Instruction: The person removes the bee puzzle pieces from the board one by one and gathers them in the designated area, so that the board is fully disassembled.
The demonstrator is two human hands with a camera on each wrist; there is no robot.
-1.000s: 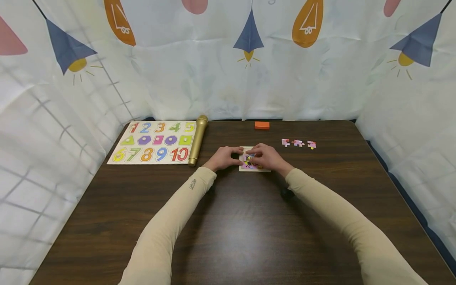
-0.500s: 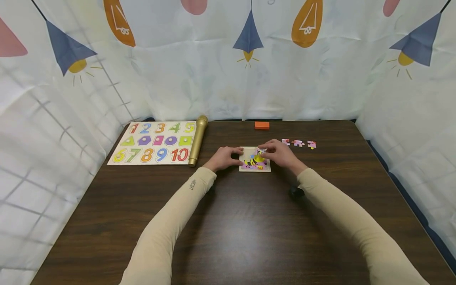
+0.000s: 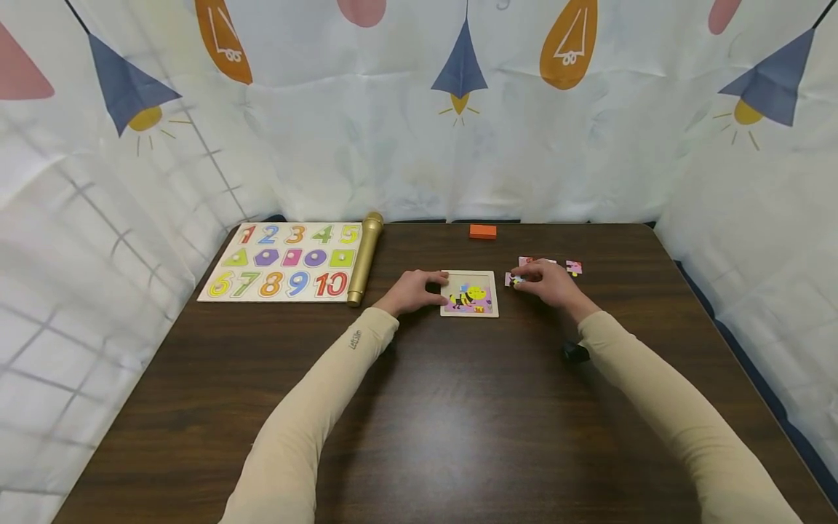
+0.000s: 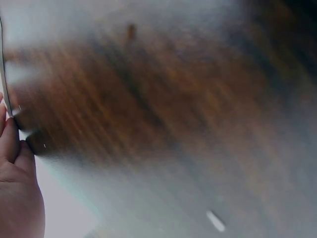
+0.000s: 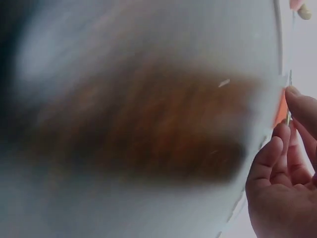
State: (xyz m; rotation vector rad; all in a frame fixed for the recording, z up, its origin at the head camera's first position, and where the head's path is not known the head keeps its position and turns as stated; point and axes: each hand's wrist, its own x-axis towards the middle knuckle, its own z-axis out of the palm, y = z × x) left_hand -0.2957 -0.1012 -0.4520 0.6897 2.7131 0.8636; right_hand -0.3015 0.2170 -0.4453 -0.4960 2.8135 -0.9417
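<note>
A small square wooden puzzle tray [image 3: 494, 295] with a yellow and black bee picture [image 3: 468, 298] lies on the table in the head view. Along its upper part, bare wood shows above the bee. My left hand [image 3: 414, 290] holds the tray's left side, fingers at the upper edge and thumb lower down. To the right of the tray, my right hand [image 3: 552, 284] pinches a jigsaw piece [image 3: 508, 279] between thumb and fingers. In the right wrist view that piece [image 5: 288, 118] appears edge-on at the fingertips. Behind this hand, other pink jigsaw pieces [image 3: 526, 260] are partly covered.
One more jigsaw piece [image 3: 574, 268] lies right of the hand. An orange block [image 3: 483, 231] sits near the table's back edge. At the back left are a number and shape board [image 3: 281, 262] and a gold microphone-shaped object [image 3: 365, 258]. A patterned curtain [image 3: 393, 145] surrounds the table.
My right hand has moved right from over the tray to beside it, with a jigsaw piece in its fingers. The tray's upper part is now bare wood. My left hand stays put.
</note>
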